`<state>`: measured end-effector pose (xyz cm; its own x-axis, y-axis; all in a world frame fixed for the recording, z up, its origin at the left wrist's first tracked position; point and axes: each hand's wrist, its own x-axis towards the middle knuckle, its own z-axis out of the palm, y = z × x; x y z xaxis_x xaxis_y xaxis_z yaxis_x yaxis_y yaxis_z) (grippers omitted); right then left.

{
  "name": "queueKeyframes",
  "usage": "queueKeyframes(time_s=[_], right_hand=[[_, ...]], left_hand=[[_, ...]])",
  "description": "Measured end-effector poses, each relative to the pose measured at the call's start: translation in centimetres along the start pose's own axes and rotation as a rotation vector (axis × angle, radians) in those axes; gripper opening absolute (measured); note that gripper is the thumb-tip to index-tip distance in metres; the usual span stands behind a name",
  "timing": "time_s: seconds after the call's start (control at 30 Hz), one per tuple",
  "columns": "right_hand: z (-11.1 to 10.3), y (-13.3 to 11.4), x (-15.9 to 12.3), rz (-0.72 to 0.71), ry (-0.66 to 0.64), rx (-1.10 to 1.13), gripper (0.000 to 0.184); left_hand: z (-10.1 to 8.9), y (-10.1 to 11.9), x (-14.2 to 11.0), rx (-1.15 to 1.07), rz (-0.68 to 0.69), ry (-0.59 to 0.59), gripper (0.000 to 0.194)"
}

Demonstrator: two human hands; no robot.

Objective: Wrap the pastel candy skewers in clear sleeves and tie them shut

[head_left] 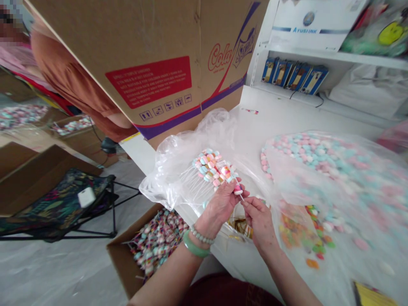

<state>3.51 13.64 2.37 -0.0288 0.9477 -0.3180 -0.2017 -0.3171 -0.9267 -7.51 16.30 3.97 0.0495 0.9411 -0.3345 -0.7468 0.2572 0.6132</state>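
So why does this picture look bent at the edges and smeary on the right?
In the head view, the wide lens seems to bend the cardboard box near the edge; the pastel sweets look smeared behind glare on the clear plastic; the left hand, right hand and skewered sweets stay fairly sharp in soft, even light.

The left hand (219, 206) grips a bunch of candy sticks (212, 168) while the right hand's fingers (250, 205) pinch one stick, above a clear plastic bag (174, 178) on the worktop (270, 106).
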Motion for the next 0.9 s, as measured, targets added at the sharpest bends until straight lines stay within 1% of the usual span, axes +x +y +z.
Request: queueKeyframes(time_s=[0.07, 0.13, 0.2, 0.27, 0.33, 0.4, 0.5, 0.6, 0.77, 0.83, 0.9], right_hand=[[-0.5, 0.4, -0.1, -0.025, -0.002, -0.071, 0.022], [-1.2, 0.9, -0.4, -0.078, -0.006, -0.206, 0.022], [-1.9, 1.2, -0.6, -0.138, -0.004, -0.366, 0.021], [-2.4, 1.4, -0.7, -0.203, 0.009, -0.518, 0.021], [-2.6, 1.4, -0.7, -0.293, 0.035, -0.656, 0.021], [-2.7, 1.4, -0.6, -0.398, 0.069, -0.783, 0.021], [-2.5, 1.4, -0.6, -0.512, 0.104, -0.923, 0.023], [-2.0, 1.4, -0.5, -0.531, 0.09, -0.939, 0.024], [-1.3, 1.1, -0.3, -0.39, -0.012, -0.745, 0.023], [-1.2, 0.9, -0.2, -0.366, -0.022, -0.686, 0.024], [-1.5, 0.8, -0.3, -0.357, -0.038, -0.659, 0.023]], left_hand=[[-0.7, 0.2, 0.2, 0.017, -0.037, 0.007, 0.022], [-1.5, 0.6, 0.6, -0.001, -0.04, 0.043, 0.022], [-2.1, 1.0, 1.0, -0.051, -0.004, 0.059, 0.023], [-2.5, 1.4, 1.3, -0.08, 0.053, 0.039, 0.024], [-2.4, 1.7, 1.2, -0.033, 0.101, 0.039, 0.024], [-2.1, 1.8, 0.8, 0.057, 0.131, 0.088, 0.025], [-1.6, 1.6, 0.3, 0.136, 0.134, 0.133, 0.028], [-1.4, 1.1, 0.0, 0.117, 0.1, 0.113, 0.032], [-1.1, -0.2, -0.7, 0.09, -0.029, 0.06, 0.032], [-1.0, -0.7, -1.0, 0.098, -0.071, 0.028, 0.033], [-1.2, -1.0, -1.2, 0.175, -0.09, 0.001, 0.033]])
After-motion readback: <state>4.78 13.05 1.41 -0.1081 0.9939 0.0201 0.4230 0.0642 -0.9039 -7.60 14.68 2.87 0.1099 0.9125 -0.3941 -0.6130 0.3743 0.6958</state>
